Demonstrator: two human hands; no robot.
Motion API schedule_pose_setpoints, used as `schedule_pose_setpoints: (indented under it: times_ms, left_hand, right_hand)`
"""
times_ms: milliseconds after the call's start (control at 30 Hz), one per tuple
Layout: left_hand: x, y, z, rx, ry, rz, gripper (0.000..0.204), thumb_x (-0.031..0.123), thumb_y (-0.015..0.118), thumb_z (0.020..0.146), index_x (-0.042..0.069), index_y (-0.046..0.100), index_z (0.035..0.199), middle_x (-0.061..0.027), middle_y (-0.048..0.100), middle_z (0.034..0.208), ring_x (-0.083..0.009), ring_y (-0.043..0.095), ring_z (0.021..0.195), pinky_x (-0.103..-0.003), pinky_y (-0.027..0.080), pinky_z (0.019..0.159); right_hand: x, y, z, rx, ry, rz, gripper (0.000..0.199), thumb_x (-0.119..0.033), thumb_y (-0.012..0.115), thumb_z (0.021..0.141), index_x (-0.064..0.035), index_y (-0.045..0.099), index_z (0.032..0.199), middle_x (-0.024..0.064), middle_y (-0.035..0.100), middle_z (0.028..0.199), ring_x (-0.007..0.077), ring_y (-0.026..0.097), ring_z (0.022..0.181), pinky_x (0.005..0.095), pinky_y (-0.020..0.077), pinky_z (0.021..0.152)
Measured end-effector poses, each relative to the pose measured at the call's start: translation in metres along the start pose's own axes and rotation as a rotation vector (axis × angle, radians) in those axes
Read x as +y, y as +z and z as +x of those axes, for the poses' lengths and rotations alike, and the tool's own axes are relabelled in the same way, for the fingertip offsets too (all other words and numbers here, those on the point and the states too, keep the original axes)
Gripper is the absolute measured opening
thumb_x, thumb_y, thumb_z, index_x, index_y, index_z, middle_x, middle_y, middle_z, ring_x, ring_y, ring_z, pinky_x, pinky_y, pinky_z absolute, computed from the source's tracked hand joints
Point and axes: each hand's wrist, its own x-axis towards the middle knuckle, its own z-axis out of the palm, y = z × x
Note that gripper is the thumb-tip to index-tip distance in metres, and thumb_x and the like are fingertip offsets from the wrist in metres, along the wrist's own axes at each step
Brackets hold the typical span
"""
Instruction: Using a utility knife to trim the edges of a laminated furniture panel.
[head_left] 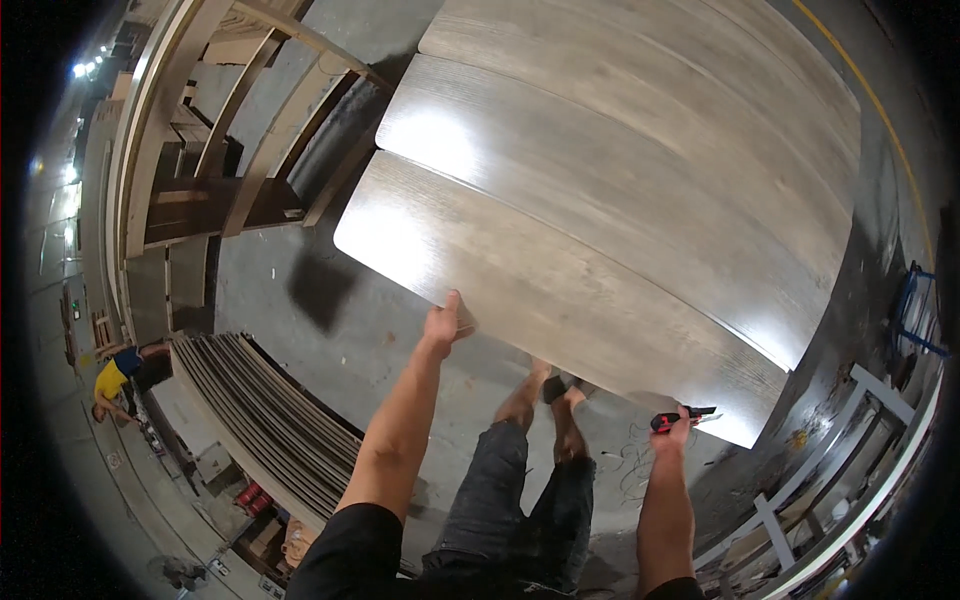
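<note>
Several long wood-grain boards with rounded corners lie side by side in front of me. My left hand (441, 326) is at the long front edge of the nearest board (540, 295), gripping it with the thumb up on the edge. Its other fingers are partly hidden. Farther right along that edge, my right hand (679, 430) is closed around a red and black utility knife (662, 422). The blade points to the right, over the board near its right end.
Wooden frames (255, 135) stand at the far left. A row of panels on edge (265, 410) is at the left, with a person in a yellow top (112, 380) beyond it. Grey metal framing (790, 510) and a blue rack (912, 310) are on the right.
</note>
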Motion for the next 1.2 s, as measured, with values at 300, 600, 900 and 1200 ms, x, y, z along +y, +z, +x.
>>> schedule_pose_setpoints:
  times_ms: [300,600,900,1200]
  left_hand:
    - [-0.022,-0.006,0.021,0.102,-0.09,0.317,0.075,0.058,0.059,0.097,0.008,0.04,0.15,-0.0179,0.055,0.137,-0.0364,0.058,0.12,-0.057,0.059,0.087]
    - [-0.025,0.058,0.03,0.138,-0.141,-0.142,0.05,0.039,0.053,0.105,0.002,0.047,0.138,-0.0146,0.056,0.134,-0.0326,0.06,0.119,-0.05,0.061,0.088]
    - [-0.034,0.036,0.045,0.055,-0.151,0.036,0.057,0.047,0.051,0.105,-0.003,0.051,0.132,-0.0188,0.059,0.126,-0.0313,0.067,0.106,-0.049,0.064,0.081]
    - [-0.128,-0.014,-0.01,-0.347,0.479,1.118,0.052,0.051,0.045,0.1,0.007,0.07,0.11,-0.0285,0.069,0.108,-0.049,0.061,0.109,-0.053,0.051,0.094]
  right_hand:
    - [0.011,-0.017,0.01,0.041,-0.032,-0.166,0.015,-0.025,0.063,0.093,-0.0186,0.054,0.103,0.0005,0.053,0.079,0.0231,0.057,0.072,0.0422,0.0497,0.064]
    - [0.023,0.072,0.016,0.144,0.092,0.014,0.03,-0.029,0.066,0.087,-0.0166,0.058,0.112,0.0043,0.062,0.101,0.0279,0.062,0.09,0.0475,0.0541,0.082]
    - [0.025,0.028,0.02,-0.339,0.211,-0.166,0.029,-0.029,0.072,0.081,-0.0107,0.066,0.101,0.0036,0.067,0.087,0.0216,0.067,0.084,0.0388,0.0552,0.083]
    - [0.085,-0.013,-0.108,-0.199,-0.306,-1.302,0.026,-0.032,0.074,0.085,-0.0073,0.073,0.093,0.0053,0.071,0.078,0.0167,0.069,0.071,0.0349,0.0531,0.064]
